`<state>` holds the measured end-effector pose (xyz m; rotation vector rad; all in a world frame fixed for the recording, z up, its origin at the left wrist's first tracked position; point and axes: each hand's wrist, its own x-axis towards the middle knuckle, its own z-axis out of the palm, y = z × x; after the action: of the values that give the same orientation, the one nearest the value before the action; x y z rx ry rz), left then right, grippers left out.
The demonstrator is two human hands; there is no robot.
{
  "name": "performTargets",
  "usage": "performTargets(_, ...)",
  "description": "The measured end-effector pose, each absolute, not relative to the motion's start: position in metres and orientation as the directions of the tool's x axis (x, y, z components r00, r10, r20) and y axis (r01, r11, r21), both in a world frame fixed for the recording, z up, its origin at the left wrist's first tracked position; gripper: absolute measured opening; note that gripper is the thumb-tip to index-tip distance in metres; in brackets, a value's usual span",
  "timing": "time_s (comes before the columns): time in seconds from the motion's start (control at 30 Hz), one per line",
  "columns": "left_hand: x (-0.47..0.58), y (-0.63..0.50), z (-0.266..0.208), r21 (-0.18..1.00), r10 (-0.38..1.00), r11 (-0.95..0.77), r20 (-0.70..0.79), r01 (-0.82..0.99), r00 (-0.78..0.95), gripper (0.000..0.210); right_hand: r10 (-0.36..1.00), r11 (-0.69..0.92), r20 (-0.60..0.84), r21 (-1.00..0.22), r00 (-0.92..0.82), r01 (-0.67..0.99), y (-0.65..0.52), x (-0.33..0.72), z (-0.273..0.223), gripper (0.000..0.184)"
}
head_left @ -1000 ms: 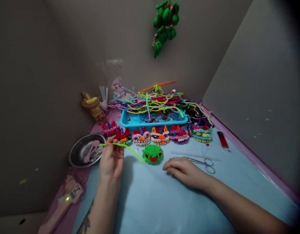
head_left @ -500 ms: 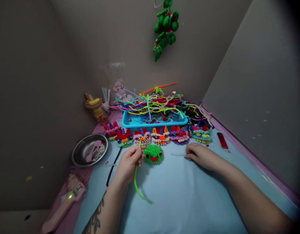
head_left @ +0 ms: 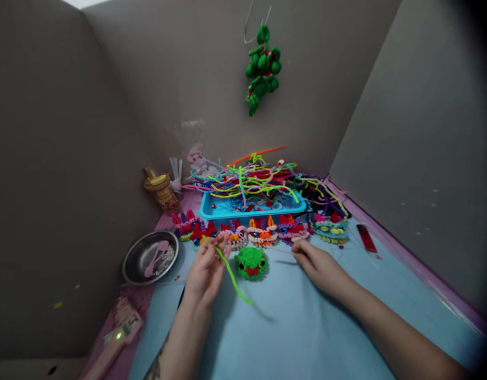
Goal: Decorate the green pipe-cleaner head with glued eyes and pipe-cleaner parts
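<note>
My left hand (head_left: 207,272) is turned palm up, with a lime-green pipe cleaner (head_left: 236,285) between its fingers. One end of it dangles to the right over the blue cloth. Beside that hand a green fuzzy animal head (head_left: 251,264) with black eyes and a red mouth lies on the cloth, untouched. My right hand (head_left: 315,262) is closed at the fingertips, right of the green head, around a thin pale stick (head_left: 280,250) that is hard to make out. A thin dark line below the stick may be its shadow.
Several colourful fuzzy animal heads (head_left: 263,232) stand in a row before a blue tray (head_left: 251,214) heaped with pipe cleaners. On the left are a metal bowl (head_left: 128,269) with beads and a pink glue gun (head_left: 108,352). A green bundle (head_left: 263,68) hangs on the wall.
My left hand has turned palm upward and swung the pipe cleaner out to the right. My right hand has moved slightly left, with the thin stick. The view has tilted up a little.
</note>
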<state>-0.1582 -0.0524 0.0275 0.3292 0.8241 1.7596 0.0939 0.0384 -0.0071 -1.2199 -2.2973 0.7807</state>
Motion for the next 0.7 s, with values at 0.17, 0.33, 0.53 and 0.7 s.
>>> performTargets(0.17, -0.177, -0.023, 0.059, 0.598, 0.815, -0.367, -0.164, -0.713, -0.556, 0.013, 0.822, 0.482, 0.116, -0.662, -0.557, 0.574, 0.036, 0.089, -0.016, 0.02)
performTargets(0.33, -0.188, 0.015, 0.066, 0.707, 0.699, -0.427, -0.138, -0.564, -0.702, 0.009, 0.809, 0.486, 0.093, -0.661, -0.581, 0.572, 0.034, 0.088, -0.022, 0.025)
performTargets(0.53, -0.194, 0.05, 0.055, 0.771, 0.676, -0.43, -0.07, -0.47, -0.733, 0.007, 0.79, 0.509, 0.061, -0.619, -0.61, 0.598, 0.033, 0.085, -0.025, 0.026)
performTargets(0.7, -0.194, 0.07, 0.053, 0.851, 0.752, -0.312, -0.051, -0.423, -0.658, 0.009, 0.79, 0.515, 0.051, -0.596, -0.611, 0.616, 0.033, 0.084, -0.018, 0.026)
